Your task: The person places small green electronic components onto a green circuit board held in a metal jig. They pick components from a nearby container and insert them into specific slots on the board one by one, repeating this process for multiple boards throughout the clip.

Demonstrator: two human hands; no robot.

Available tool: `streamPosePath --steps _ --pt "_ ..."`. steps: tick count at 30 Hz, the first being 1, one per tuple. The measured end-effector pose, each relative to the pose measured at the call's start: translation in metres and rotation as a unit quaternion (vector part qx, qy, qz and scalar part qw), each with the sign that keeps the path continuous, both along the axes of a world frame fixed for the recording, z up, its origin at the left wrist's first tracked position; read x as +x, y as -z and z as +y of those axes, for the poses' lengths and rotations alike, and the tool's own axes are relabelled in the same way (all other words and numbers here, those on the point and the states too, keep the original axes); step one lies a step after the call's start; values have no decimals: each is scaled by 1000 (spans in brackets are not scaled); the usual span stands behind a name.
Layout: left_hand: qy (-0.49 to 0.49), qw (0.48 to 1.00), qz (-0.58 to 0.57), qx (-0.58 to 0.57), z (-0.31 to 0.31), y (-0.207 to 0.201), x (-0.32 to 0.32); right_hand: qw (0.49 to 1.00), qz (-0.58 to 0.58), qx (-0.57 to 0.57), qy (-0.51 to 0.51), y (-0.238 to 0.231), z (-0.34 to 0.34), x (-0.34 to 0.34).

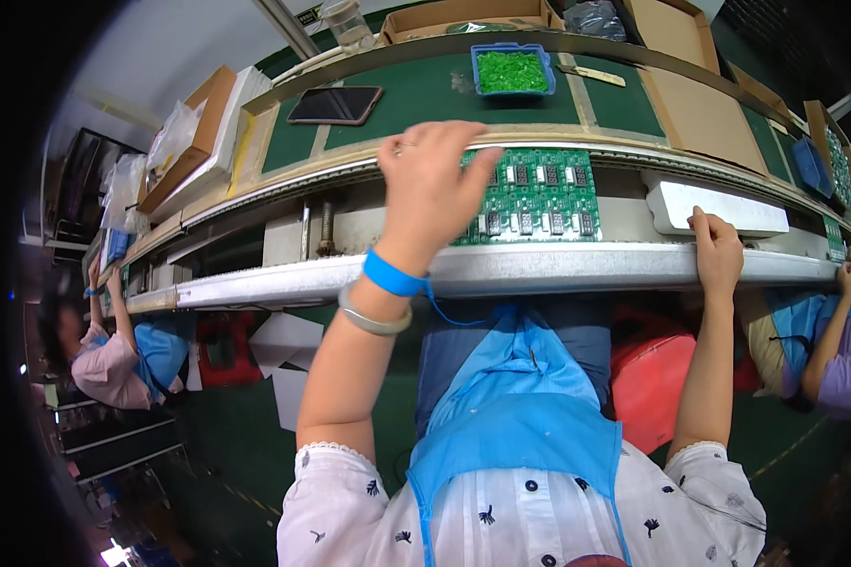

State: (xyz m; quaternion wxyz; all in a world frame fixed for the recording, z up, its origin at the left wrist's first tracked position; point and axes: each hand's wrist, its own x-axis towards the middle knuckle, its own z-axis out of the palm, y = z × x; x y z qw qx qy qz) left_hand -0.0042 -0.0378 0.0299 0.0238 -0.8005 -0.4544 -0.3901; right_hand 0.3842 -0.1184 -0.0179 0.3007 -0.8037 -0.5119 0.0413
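Note:
A panel of green circuit boards (pixel 539 196) with several black display parts lies across the conveyor rails in front of me. My left hand (pixel 432 184) is over the panel's left end, fingers stretched toward the far rail and thumb apart, slightly blurred. It covers part of the panel; I see nothing held in it. On its wrist are a blue strap (pixel 392 276) with a cord and a pale bangle (pixel 373 316). My right hand (pixel 719 248) is at the near rail, beside a white foam block (pixel 719 206). Its fingers are curled in; anything between them is hidden.
Past the far rail are a blue tray of small green parts (pixel 512 74), a phone (pixel 336 105), a knife-like tool (pixel 596 75) and a cardboard sheet (pixel 704 115). The near metal rail (pixel 501 269) runs before me. Co-workers (pixel 123 350) sit on both sides; a red stool (pixel 654 378) is nearby.

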Motion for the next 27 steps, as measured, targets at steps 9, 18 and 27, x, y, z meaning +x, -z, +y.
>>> streamPosePath --steps 9,18,27 --pt "54 999 7 -5 118 10 19 949 46 131 -282 -47 95 -73" --pt "-30 974 225 -11 167 6 47 843 -340 98 -405 -54 230 -150" --pt "22 997 64 37 176 4 42 889 -230 121 -377 -59 238 -168"
